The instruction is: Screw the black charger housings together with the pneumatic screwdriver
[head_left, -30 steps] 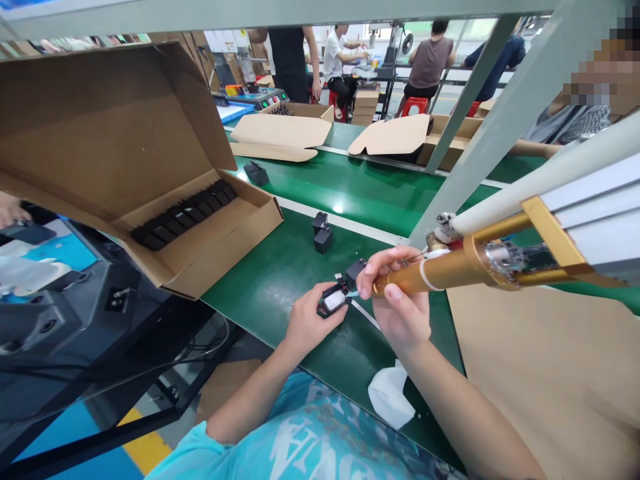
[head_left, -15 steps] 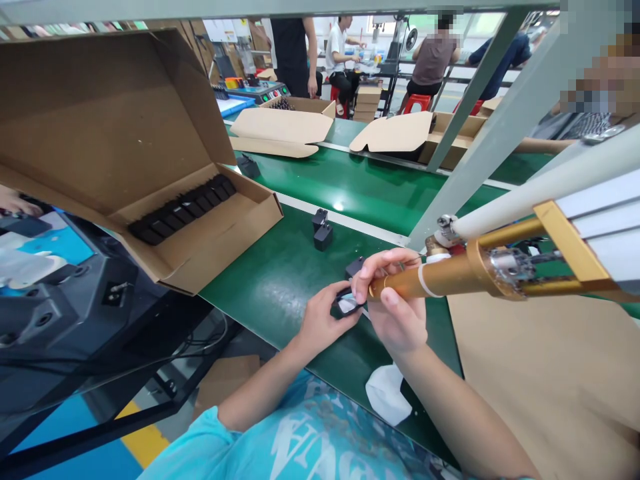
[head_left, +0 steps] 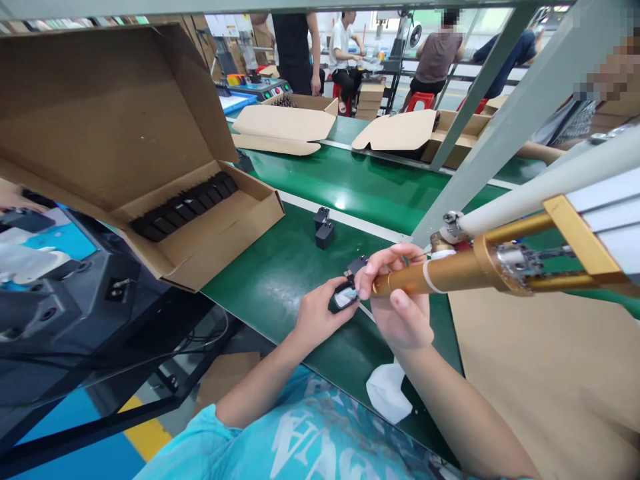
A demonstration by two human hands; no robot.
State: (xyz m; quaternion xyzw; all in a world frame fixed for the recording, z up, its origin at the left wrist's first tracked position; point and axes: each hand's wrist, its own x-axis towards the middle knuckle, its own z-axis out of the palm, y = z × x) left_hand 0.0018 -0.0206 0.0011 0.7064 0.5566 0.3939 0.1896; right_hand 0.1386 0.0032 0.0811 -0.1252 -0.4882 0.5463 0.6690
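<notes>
My left hand [head_left: 317, 312] is closed around a small black plastic case [head_left: 344, 297] with a pale, shiny inside facing up. My right hand [head_left: 403, 323] wraps its fingers around the front end of a gold cylindrical tool [head_left: 453, 272]. The tool's tip points left at the case, and my right fingertips hide whether it touches. Just behind the case lies another small black block [head_left: 357, 265], partly covered by my right hand. Two more black blocks [head_left: 325, 235] stand farther back on the green work surface [head_left: 270, 267].
An open cardboard box [head_left: 225, 250] at left holds a row of black blocks [head_left: 185, 207]. A crumpled white piece [head_left: 390, 393] lies near my body. Flat cardboard [head_left: 540, 360] covers the right side. A grey slanted frame bar [head_left: 500, 127] crosses at right. People work beyond the green belt [head_left: 310, 170].
The black case has tilted slightly in my left hand, and more of the block behind it shows. My right hand and the gold tool have shifted a little to the right.
</notes>
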